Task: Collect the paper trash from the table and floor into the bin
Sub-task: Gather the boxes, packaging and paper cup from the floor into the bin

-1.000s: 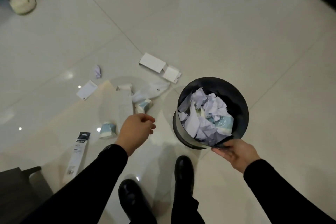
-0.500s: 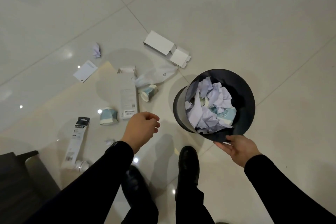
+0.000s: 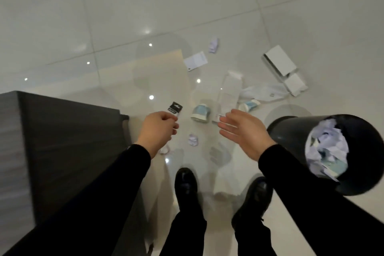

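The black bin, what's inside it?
The bin holds crumpled white paper and a pale blue piece, maybe a cup. Whatever lies under that pile, and the bin's bottom, is covered.

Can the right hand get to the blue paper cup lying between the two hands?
Probably yes: the right hand is open and empty, and the blue paper cup lies uncovered on the floor just left of it in view; nothing stands between them.

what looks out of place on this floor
Litter is strewn over the floor: a paper cup and a second cup lie on their sides, a white box lies open, and a crumpled paper ball lies loose.
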Demonstrator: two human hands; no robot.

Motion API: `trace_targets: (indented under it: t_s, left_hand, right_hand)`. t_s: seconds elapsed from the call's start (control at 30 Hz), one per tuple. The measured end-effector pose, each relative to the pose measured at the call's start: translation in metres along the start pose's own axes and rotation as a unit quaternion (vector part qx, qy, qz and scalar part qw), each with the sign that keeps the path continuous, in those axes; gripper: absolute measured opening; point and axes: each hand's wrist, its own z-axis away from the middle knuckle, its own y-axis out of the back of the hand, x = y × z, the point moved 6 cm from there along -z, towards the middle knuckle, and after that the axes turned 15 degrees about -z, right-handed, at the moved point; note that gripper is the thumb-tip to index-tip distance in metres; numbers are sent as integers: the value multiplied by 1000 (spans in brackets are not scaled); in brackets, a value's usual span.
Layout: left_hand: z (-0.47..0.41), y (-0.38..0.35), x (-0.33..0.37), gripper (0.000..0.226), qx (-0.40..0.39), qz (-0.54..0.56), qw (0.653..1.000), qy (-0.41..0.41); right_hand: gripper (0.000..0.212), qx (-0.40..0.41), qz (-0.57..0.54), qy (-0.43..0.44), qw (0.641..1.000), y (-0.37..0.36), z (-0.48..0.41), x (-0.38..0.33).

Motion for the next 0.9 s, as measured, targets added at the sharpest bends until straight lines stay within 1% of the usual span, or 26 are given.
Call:
trace_targets:
  t_s: [0.07,0.17,0.2,0.27,0.3,0.33,0.37,0.4,0.47,0.53,0.57,0.6,0.67,0.7,0.73,0.77,0.83,0.87,0.9]
  left_hand:
    - [-14,22,-37,23,26,-5,999,43]
    - [-45,30,-93,21,61,-27,993,98]
    - [-55,24,-108,26,61,-38,991,114]
    - [-76,7,-134,45,41,-55,986,152]
    - [-85,-5,-144,56,24,-48,984,168]
    - [-95,-17,-154,65,11,-30,982,184]
    - [-104,-29,-162,72,-1,-3,979,204]
    - [-115,-41,-172,78,-7,21,976,219]
    - [-136,-63,-194,95,4,52,966,255]
    - [-162,-82,-221,106,56,54,962,260]
    - [-168,-88,-226,105,79,39,962,260]
    - [-174,-91,-232,99,100,21,961,257]
    - [-182,-97,-242,72,124,-17,960,249]
    - [-185,-99,-246,60,137,-29,960,244]
    - [-190,-100,-251,49,159,-33,960,230]
    - [-192,-99,-251,40,179,-36,959,216]
    - [-195,-95,-246,27,210,-22,959,190]
    - [-193,-91,-238,26,228,-5,958,174]
    - [-192,-83,-225,26,249,14,957,147]
  right_hand:
    - [41,4,70,-5,998,-15,-11,5]
    - [45,41,139,-16,989,-13,-44,27]
    - [45,50,161,-28,985,-9,-56,38]
    - [47,65,187,-51,979,-2,-82,65]
    - [51,69,200,-55,976,2,-96,80]
    - [58,70,233,-39,969,7,-112,92]
    - [64,68,304,-4,950,10,-129,100]
    - [70,51,395,35,917,10,-144,106]
    - [79,2,570,99,816,3,-168,120]
    - [87,-13,670,163,724,-6,-191,128]
    - [88,-15,703,201,682,-11,-203,129]
    - [88,-20,727,233,645,-16,-217,132]
    - [88,-29,771,268,577,-19,-244,141]
    - [86,-24,783,280,555,-20,-254,143]
    - [79,-18,788,291,543,-20,-264,142]
    - [65,-17,784,303,541,-21,-268,140]
    - [34,-30,762,335,553,-25,-271,132]
    - [30,-38,752,348,558,-28,-270,125]
    - [31,-48,745,351,565,-34,-265,112]
